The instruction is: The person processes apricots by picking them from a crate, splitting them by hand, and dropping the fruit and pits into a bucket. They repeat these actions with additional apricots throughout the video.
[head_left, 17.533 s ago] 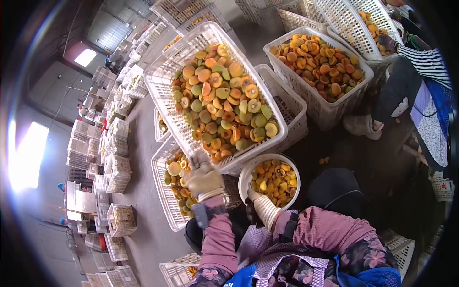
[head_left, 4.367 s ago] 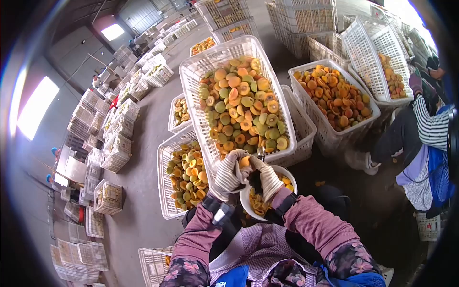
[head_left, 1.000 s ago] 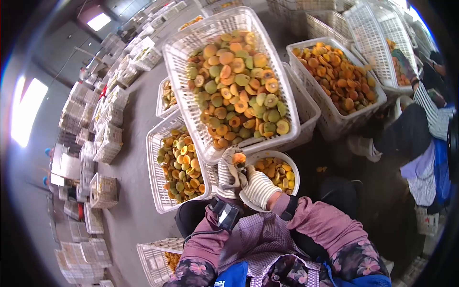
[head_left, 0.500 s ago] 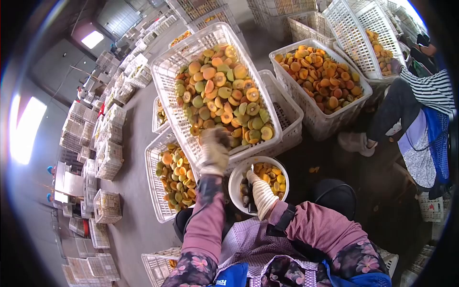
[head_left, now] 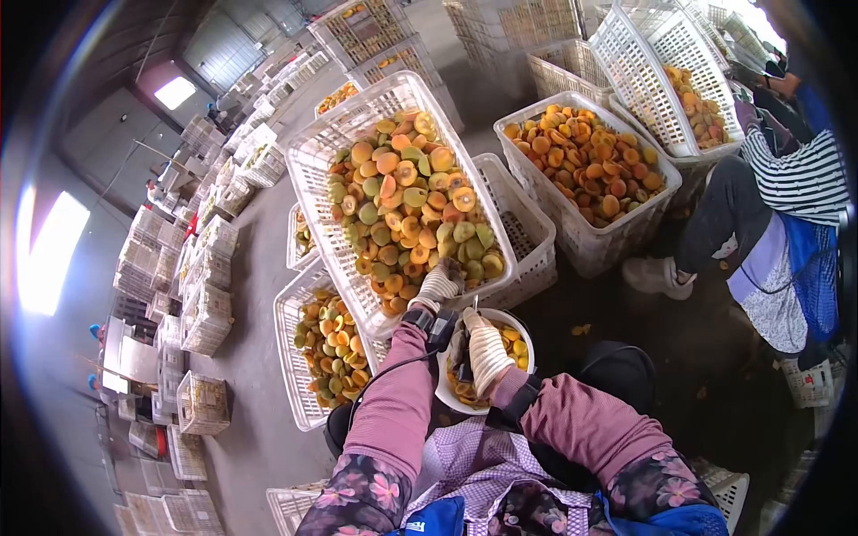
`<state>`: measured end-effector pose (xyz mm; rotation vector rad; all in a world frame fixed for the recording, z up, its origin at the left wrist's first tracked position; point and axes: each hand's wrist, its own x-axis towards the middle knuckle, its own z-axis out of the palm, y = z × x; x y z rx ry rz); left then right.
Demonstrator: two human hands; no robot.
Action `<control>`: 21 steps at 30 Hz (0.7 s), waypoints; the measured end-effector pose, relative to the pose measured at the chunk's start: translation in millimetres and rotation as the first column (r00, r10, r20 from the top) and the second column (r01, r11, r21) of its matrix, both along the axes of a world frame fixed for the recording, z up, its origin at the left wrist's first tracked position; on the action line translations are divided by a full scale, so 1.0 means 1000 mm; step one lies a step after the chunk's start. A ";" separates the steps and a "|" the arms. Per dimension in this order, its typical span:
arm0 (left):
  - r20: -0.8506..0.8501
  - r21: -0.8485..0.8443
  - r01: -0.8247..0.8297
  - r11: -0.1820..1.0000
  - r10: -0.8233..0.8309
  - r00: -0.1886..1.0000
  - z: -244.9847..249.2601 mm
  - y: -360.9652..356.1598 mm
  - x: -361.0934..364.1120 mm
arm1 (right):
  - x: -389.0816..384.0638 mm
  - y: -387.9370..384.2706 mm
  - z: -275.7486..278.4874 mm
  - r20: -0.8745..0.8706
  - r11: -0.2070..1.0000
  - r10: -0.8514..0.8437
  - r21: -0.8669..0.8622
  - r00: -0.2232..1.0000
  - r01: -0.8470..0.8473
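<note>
My left hand (head_left: 440, 284), in a striped work glove with grey fingers, reaches over the near edge of a tilted white crate (head_left: 308, 161) full of halved apricots (head_left: 402, 192). Its fingers curl down among the fruit, and what they grip is hidden. Above a white bucket (head_left: 529, 357), my right hand (head_left: 483, 350) is closed around what looks like a small knife (head_left: 475, 305); only a thin bit of its tip shows, pointing up. Yellow apricot pieces (head_left: 513, 343) lie in the bucket below.
Another crate of apricots (head_left: 331, 344) stands at lower left, and one of orange halves (head_left: 590, 161) at upper right. Under the tilted crate sits a further white crate (head_left: 536, 237). A seated person in a striped sleeve (head_left: 795, 174) works at right. Stacked crates (head_left: 206, 313) line the left.
My left hand, blurred before over the crate's lower left, has moved right and settled at its near edge. My right hand stays over the bucket. The view has shifted slightly.
</note>
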<state>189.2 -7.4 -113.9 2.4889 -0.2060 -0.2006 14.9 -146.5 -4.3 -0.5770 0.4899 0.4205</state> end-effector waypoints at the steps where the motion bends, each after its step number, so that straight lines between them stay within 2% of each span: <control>1: -0.016 -0.088 -0.054 0.995 0.053 0.998 0.020 -0.005 -0.013 | -0.001 -0.002 -0.003 0.002 0.997 0.012 -0.081 1.000 -0.012; 2: -0.011 -0.092 -0.056 0.994 0.055 0.998 0.029 -0.007 -0.025 | 0.000 -0.003 -0.003 0.006 0.996 0.014 -0.085 1.000 -0.013; 3: -0.042 -0.550 -0.117 0.827 0.112 0.993 0.033 -0.007 -0.036 | 0.001 -0.004 -0.002 0.080 0.979 -0.007 -0.202 0.997 0.023; 4: -0.098 -0.873 -0.156 0.462 0.147 0.984 0.034 -0.006 -0.048 | 0.002 -0.004 -0.003 0.152 0.948 -0.018 -0.311 0.988 0.066; 5: -0.201 -0.944 -0.215 0.251 0.082 0.976 0.033 -0.002 -0.062 | 0.005 -0.002 -0.016 0.197 0.923 0.066 -0.384 0.978 0.015; 6: -0.286 -0.958 -0.286 0.028 0.001 0.958 0.030 0.002 -0.079 | 0.007 0.003 -0.030 0.190 0.925 0.072 -0.381 0.979 0.006; 7: 0.271 -0.636 0.143 0.758 0.046 0.962 0.041 -0.001 -0.102 | 0.009 0.008 -0.044 0.288 0.724 0.262 -0.689 0.921 0.009; 8: 0.578 -0.266 0.156 0.951 0.028 0.816 0.010 0.013 -0.113 | 0.008 0.013 -0.052 0.302 0.432 0.467 -0.898 0.831 0.084; 9: 0.074 -0.861 -0.056 0.506 0.233 0.970 0.055 -0.006 -0.134 | -0.001 0.007 -0.029 0.203 0.339 0.554 -0.941 0.807 0.004; 10: -0.442 -0.886 -0.429 -0.176 0.041 0.896 0.102 -0.026 -0.153 | -0.008 0.008 -0.022 0.197 0.338 0.568 -0.941 0.799 -0.008; 11: -0.410 -0.908 -0.392 -0.147 0.132 0.902 0.095 -0.022 -0.156 | -0.013 0.010 -0.018 0.209 0.353 0.582 -0.936 0.786 -0.013; 14: -0.411 -0.910 -0.396 -0.123 0.142 0.900 0.091 -0.012 -0.161 | -0.017 0.015 -0.018 0.220 0.375 0.589 -0.927 0.778 -0.022; 16: -0.409 -0.909 -0.389 -0.151 0.141 0.902 0.084 -0.016 -0.162 | -0.016 0.014 -0.019 0.239 0.381 0.579 -0.925 0.780 0.001; 18: -0.380 -0.918 -0.337 -0.210 0.220 0.898 0.078 -0.021 -0.163 | -0.015 0.016 -0.026 0.230 0.378 0.577 -0.926 0.784 -0.007; 19: -0.385 -0.916 -0.344 -0.205 0.216 0.897 0.077 -0.020 -0.163 | -0.014 0.019 -0.032 0.291 0.459 0.557 -0.888 0.778 0.003; 20: -0.337 -0.940 -0.313 -0.134 0.222 0.915 0.076 -0.018 -0.163 | -0.014 0.021 -0.037 0.350 0.538 0.531 -0.843 0.771 0.012; 21: -0.287 -0.958 -0.279 -0.064 0.225 0.931 0.077 -0.017 -0.163 | -0.013 0.024 -0.042 0.348 0.542 0.526 -0.840 0.776 0.009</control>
